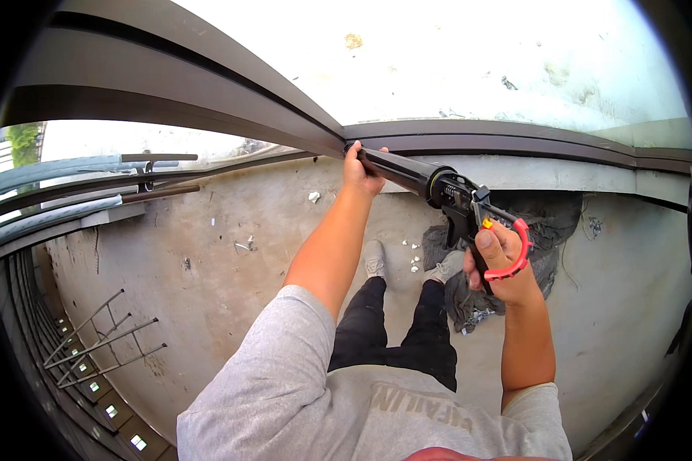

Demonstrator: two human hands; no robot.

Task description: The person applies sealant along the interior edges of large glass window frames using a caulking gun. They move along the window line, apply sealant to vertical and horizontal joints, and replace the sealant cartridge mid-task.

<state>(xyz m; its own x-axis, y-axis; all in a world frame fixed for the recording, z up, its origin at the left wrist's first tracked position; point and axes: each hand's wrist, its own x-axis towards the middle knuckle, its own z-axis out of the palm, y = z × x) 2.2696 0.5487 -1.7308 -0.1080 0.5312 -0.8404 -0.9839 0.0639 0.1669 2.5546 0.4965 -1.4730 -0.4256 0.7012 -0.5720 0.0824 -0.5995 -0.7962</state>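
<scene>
A black caulking gun (430, 184) with a red trigger handle lies slanted along a dark brown metal window frame (284, 107). My left hand (361, 170) grips the front end of the gun's barrel, where its tip meets the corner of the frame. My right hand (500, 257) is wrapped around the rear grip and the red trigger. Both forearms reach up from a grey T-shirt. The nozzle tip is hidden behind my left hand.
Below are my black trousers and grey shoes (374, 257) on a rough concrete floor (207, 276). A dark crumpled cloth (546, 223) lies by the right foot. Small white scraps (314, 197) litter the floor. Bare metal rods (100, 338) stick out at lower left, beyond the ledge.
</scene>
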